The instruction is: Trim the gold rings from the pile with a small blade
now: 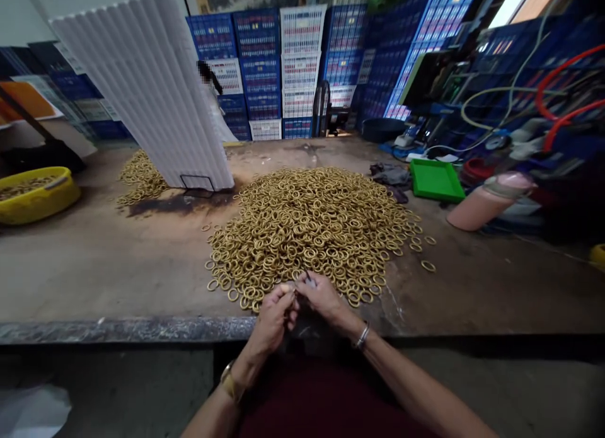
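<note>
A wide heap of brass-coloured rings [316, 217] covers the middle of the worktable. At its near edge, my left hand [274, 315] is closed, thumb against fingers, over something small that I cannot make out. My right hand [324, 299] almost meets it and pinches a thin dark-ended tool [308, 276], whose dark end sticks up past the fingers. The fingertips of both hands come together just above the table's front edge, and they hide what lies between them. A few loose rings [428, 266] lie right of the heap.
A tall white corrugated panel [142, 91] stands on a wire holder, with a smaller ring pile [142, 176] behind it. Left is a yellow basin [40, 195]. Right are a green tray [437, 179], a pink bottle [489, 201] and hoses. Stacked crates [302, 66] line the back, near another person.
</note>
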### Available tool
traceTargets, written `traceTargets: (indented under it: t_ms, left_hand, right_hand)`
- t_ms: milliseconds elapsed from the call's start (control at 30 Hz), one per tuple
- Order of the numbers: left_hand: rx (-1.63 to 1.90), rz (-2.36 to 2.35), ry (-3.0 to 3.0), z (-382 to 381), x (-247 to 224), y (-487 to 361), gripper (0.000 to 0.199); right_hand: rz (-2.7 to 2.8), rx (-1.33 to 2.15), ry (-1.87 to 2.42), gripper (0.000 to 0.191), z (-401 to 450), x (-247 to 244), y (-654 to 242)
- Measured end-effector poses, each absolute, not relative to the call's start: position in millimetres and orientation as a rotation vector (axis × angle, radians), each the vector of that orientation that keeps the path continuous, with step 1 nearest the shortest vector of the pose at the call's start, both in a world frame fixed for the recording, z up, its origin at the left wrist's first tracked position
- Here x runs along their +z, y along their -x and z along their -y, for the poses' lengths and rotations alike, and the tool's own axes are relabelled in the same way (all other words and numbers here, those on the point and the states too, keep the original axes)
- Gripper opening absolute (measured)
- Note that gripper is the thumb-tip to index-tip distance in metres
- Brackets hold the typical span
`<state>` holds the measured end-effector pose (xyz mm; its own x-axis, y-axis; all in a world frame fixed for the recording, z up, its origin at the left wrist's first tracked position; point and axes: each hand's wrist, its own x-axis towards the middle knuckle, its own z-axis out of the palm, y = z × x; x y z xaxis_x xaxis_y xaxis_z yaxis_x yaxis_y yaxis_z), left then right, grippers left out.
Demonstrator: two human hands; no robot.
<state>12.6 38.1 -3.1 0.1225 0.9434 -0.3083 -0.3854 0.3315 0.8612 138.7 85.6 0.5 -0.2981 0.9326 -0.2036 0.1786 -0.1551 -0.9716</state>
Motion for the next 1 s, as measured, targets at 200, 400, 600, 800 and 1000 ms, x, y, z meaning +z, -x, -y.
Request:
traceTargets:
  t_ms: [200, 400, 600, 800, 1000]
  left_hand:
    - [1.089, -0.970, -0.703, -36.0, -2.3, -11.5, 0.025]
    - [1.097, -0.942, -0.669, -35.5, -0.7, -10.2, 0.026]
    - [1.128, -0.989, -0.662, -38.0, -1.5, -9.5, 0.029]
    - [1.148, -1.032, -0.775, -37.3, -8.1, -6.9, 0.028]
    - [1.135, -1.082, -0.898, -35.4, -11.0, -4.2, 0.026]
  right_hand:
    - [1.440, 1.583, 1.231, 0.018, -85.1, 1.5, -138.3]
    - [1.527, 1.417, 1.314, 0.015, -89.0, -6.7, -142.7]
    - [2.044, 1.007, 1.220, 0.013, -79.1, -6.0, -149.4]
    - [2.286, 0.780, 1.124, 0.017, -72.2, -8.6, -149.0]
    - [2.332, 0.680, 1.155, 0.021, -70.5, -12.1, -147.8]
